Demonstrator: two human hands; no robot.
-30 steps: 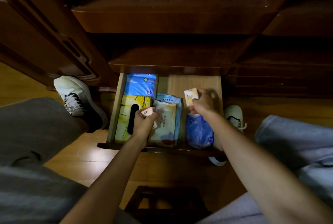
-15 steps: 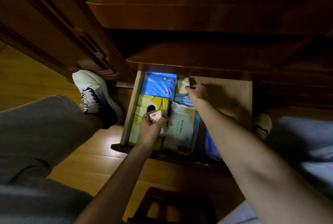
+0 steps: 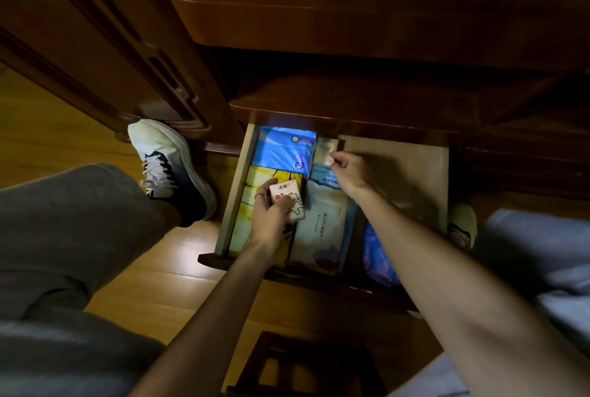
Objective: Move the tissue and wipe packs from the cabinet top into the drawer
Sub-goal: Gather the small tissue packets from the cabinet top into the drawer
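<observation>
The wooden drawer point(image 3: 234, 202) is pulled out under the dark cabinet. My left hand point(image 3: 271, 214) hovers over the yellow pack point(image 3: 255, 186) and grips a small pink tissue pack point(image 3: 287, 200). My right hand point(image 3: 349, 171) reaches to the back of the drawer, its fingertips pinching the corner of a small beige tissue pack point(image 3: 325, 150) that lies beside the blue tissue pack point(image 3: 285, 152). A white wipe pack point(image 3: 322, 232) lies on a light blue pack point(image 3: 321, 177) in the middle. A blue bag point(image 3: 380, 257) is partly hidden by my right forearm.
The drawer's right half shows bare wood point(image 3: 405, 173). Upper cabinet ledges point(image 3: 351, 29) overhang the drawer. A white shoe point(image 3: 166, 157) stands left of it, another shoe point(image 3: 461, 224) to the right. A dark stool point(image 3: 303, 364) sits below between my arms.
My right hand carried the small beige pack from the drawer's middle to its back beside the blue pack. My left hand stayed over the yellow pack with the pink pack. The view shifted left.
</observation>
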